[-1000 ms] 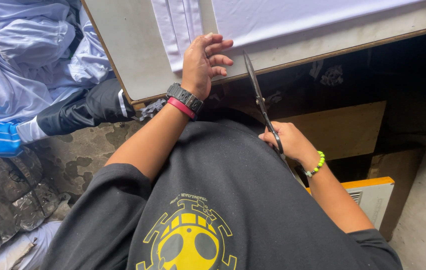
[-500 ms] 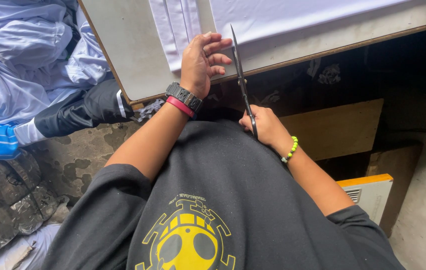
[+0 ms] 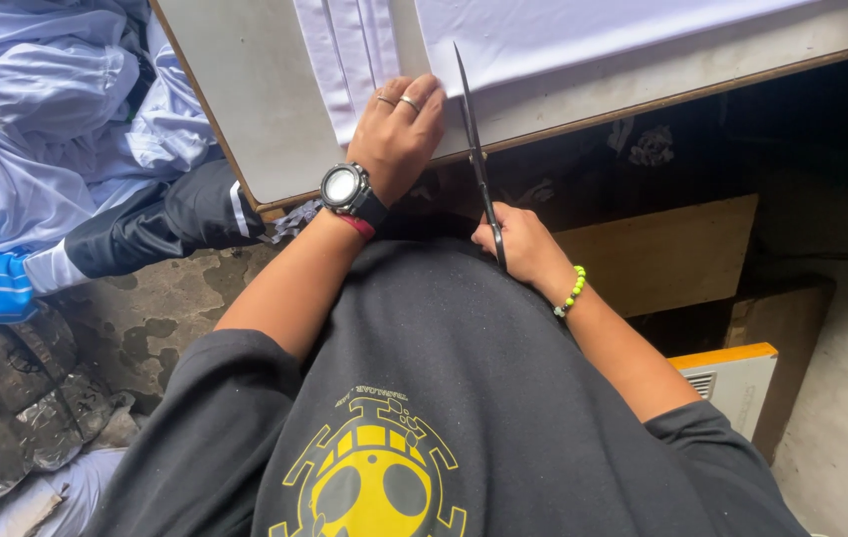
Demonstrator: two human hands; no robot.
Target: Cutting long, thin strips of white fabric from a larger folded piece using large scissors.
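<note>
Scissors [image 3: 476, 159], gripped shut in the right hand [image 3: 523, 249], point to twelve o'clock at the table's [image 3: 245, 109] near edge, while the left hand [image 3: 399, 134] presses flat on folded white cloth strips [image 3: 344, 50] at their nine o'clock; positioning seems underway, and cutting would need blades opened.

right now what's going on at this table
A person in a dark printed shirt sits at a work table. Their left hand lies flat on the folded white fabric strips. Their right hand grips long black scissors, blades shut and pointing up across the table edge beside a larger white cloth.
</note>
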